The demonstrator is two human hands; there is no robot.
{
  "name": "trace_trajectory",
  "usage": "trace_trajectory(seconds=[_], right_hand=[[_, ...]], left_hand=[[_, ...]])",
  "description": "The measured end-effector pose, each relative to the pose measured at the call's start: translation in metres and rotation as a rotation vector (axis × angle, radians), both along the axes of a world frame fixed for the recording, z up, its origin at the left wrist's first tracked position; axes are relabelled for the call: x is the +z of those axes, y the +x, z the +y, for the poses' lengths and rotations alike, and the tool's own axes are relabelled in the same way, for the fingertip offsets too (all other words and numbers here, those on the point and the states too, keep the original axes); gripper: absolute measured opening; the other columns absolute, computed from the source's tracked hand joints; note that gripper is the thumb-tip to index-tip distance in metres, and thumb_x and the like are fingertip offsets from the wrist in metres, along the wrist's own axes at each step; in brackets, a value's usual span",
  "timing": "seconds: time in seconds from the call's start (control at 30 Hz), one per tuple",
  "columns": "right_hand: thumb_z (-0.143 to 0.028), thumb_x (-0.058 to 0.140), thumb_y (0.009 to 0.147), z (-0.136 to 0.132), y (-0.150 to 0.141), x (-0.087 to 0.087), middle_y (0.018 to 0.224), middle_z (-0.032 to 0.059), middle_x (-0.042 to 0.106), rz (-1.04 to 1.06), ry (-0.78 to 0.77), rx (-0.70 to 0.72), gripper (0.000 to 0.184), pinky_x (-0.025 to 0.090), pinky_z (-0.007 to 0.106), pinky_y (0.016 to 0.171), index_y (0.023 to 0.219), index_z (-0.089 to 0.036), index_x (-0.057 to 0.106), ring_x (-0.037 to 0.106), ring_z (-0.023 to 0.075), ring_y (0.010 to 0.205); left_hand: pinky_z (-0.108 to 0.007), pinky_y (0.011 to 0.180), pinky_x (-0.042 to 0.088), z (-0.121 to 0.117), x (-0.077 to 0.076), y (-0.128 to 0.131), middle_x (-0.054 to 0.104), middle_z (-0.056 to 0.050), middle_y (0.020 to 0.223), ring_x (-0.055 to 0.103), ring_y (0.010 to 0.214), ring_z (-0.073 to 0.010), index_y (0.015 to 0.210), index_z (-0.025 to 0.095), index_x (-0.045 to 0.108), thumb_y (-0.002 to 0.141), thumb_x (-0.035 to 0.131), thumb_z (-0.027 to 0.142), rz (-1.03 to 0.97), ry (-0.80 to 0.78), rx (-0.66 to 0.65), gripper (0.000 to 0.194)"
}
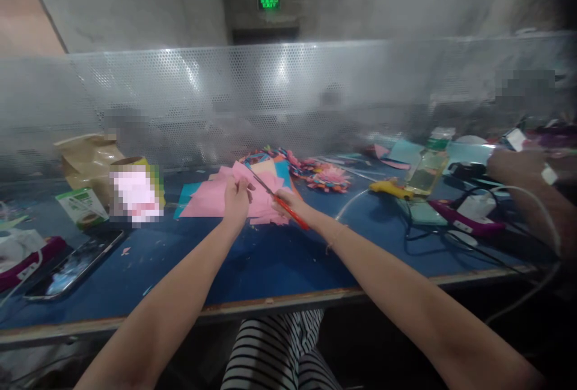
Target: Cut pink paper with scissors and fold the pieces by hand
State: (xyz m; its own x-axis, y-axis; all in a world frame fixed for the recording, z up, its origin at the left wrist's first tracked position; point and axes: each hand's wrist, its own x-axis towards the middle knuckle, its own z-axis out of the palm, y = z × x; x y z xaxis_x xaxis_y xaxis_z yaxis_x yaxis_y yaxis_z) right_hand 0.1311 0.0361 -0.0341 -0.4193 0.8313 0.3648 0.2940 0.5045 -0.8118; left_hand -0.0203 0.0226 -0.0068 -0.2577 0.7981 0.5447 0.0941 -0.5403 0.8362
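Observation:
In the head view my left hand point(238, 199) is closed, its fingers pinching a piece of pink paper point(242, 170) that stands up from the sheets below. My right hand point(295, 205) grips a pair of scissors point(291, 212) with red handles. The dark blades point up and left, close beside the pink piece; whether they touch it I cannot tell. Under both hands lies an untidy stack of pink paper sheets point(207, 199), with blue paper point(184, 193) showing at its edges. Just behind is a heap of multicoloured paper fringes point(327, 178).
On the blue table point(279, 264), a phone point(74, 264), a small green-white carton point(82, 207) and a brown bag point(90, 158) are at left. At right stand a bottle point(426, 167), a yellow tool point(391, 188), a purple power strip point(469, 220) with cables, and another person's arm point(525, 191). A perforated metal screen point(279, 101) closes the back.

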Motion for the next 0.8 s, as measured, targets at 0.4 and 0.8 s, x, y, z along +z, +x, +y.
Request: trace_trajectory(seconds=[0.4,0.8], right_hand=[[-0.058,0.046,0.065,-0.022,-0.002,0.014,0.05,-0.007,0.034,0.023,-0.094,0.107,0.04,0.028,0.019,0.04,0.07,-0.02,0.036,0.032,0.0047,0.041],[-0.056,0.044,0.068,-0.028,0.001,0.019,0.052,-0.0067,0.034,0.015,-0.093,0.125,0.038,0.029,0.019,0.042,0.075,-0.019,0.038,0.034,0.0049,0.043]], left_hand=[[-0.018,0.038,0.03,-0.01,0.004,0.008,0.047,0.005,0.057,0.037,0.037,-0.0033,0.072,0.018,0.036,0.078,0.037,0.03,0.024,0.008,-0.157,0.013],[-0.019,0.038,0.029,-0.016,0.009,0.01,0.047,0.004,0.055,0.036,0.036,-0.0043,0.074,0.018,0.039,0.079,0.037,0.03,0.088,-0.043,-0.133,0.014]])
